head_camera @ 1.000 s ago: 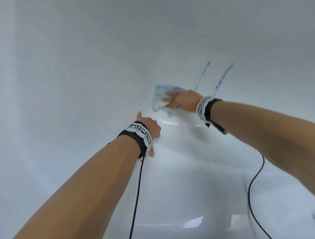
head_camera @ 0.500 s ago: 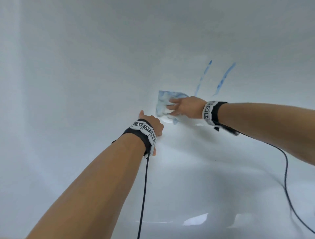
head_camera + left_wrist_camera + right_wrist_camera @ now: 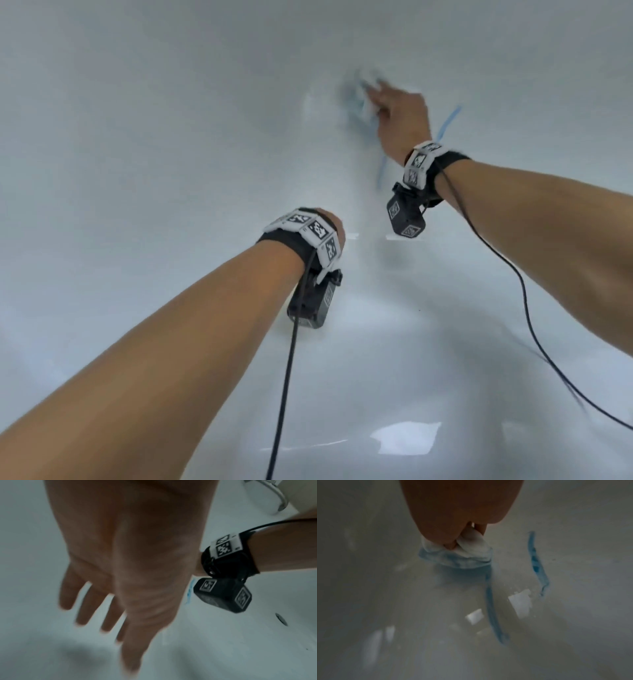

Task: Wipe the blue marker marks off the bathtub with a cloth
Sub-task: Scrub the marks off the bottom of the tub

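My right hand (image 3: 397, 106) grips a bunched white cloth (image 3: 362, 91), stained blue, and presses it high on the white bathtub wall (image 3: 171, 137). In the right wrist view the fingers (image 3: 449, 545) pinch the cloth (image 3: 462, 558) at the top of one long blue marker mark (image 3: 494, 608). A second blue mark (image 3: 537, 563) runs to its right, apart from the cloth. In the head view one mark (image 3: 449, 120) shows right of the wrist and another mark (image 3: 381, 171) below the hand. My left hand (image 3: 102, 615) is lower, fingers spread and straight over the tub surface, holding nothing.
A chrome tap (image 3: 272, 494) shows at the top right of the left wrist view, and a small round metal fitting (image 3: 281, 619) sits in the tub below it. Black cables (image 3: 284, 394) hang from both wrist cameras. The glossy tub floor (image 3: 411, 377) lies below my arms.
My right hand has swept the cloth up the tub wall, from below and left of the blue marks to their upper ends. The left hand stays low.
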Demonstrator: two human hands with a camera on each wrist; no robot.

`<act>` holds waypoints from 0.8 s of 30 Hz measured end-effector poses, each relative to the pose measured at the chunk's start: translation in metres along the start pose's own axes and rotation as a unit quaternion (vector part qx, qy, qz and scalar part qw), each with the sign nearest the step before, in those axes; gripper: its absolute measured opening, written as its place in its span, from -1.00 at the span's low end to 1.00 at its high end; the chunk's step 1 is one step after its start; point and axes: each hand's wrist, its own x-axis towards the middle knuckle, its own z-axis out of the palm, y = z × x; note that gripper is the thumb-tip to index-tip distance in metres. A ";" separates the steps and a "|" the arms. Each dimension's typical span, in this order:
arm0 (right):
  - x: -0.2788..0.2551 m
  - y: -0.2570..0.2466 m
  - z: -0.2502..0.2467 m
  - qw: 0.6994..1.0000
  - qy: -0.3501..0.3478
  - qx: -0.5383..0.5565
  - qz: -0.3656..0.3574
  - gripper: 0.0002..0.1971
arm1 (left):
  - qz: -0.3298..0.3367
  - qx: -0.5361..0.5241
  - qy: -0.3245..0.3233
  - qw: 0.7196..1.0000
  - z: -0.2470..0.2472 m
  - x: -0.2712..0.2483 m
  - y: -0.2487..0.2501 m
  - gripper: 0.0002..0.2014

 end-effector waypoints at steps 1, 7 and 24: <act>0.007 0.009 -0.008 0.997 0.061 0.034 0.016 -0.40 | 0.000 -0.016 0.042 0.999 -0.006 0.013 0.003 -0.87; 0.051 0.075 -0.065 0.988 0.137 0.034 0.070 -0.47 | -0.096 -0.061 0.176 0.978 -0.024 0.073 0.000 0.15; -0.015 0.096 -0.018 0.986 -0.087 -0.135 -0.037 -0.50 | -0.149 -0.064 0.192 0.968 0.006 0.120 -0.016 0.59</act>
